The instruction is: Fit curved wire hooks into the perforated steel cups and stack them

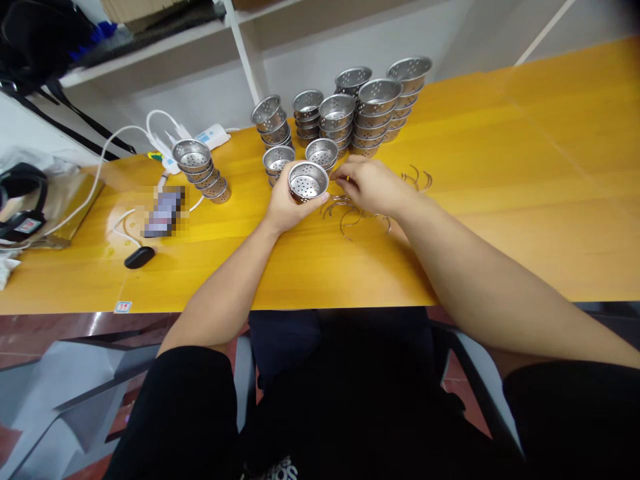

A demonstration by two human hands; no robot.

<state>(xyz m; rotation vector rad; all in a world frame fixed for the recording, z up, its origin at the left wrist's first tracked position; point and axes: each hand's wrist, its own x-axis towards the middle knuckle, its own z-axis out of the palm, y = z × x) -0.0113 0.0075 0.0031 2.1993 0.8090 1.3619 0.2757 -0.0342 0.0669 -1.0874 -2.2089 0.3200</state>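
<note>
Holding a small perforated metal cup (307,181) in the left hand (286,207), grip closed around its side wall, open mouth turned up toward the camera, just above the yellow desk (500,200). Pinching with the right hand (367,187) right beside the cup's rim, fingertips (345,179) drawn together on something thin; too small to tell exactly what. Resting under and just in front of that hand, a scatter of curved wire handles (350,215), lying flat on the desk. A few more wire pieces (417,177) lying a little to the right, apart from the first pile. Directly behind the held cup, two short stacks of the same cups (300,157). Farther back, taller stacks (370,110) crowded together, one at the left of the group leaning over. Off to the left, a separate stack (200,167) tipped onto its side, fanned out toward the right. Near it, a white power strip (210,137) with white cables (115,143) looping across the desk, a blurred-out phone (164,212), and a small black oval object (139,257). At the far left edge, black headphones (20,200). Behind the desk, a white shelf frame (245,53).
</note>
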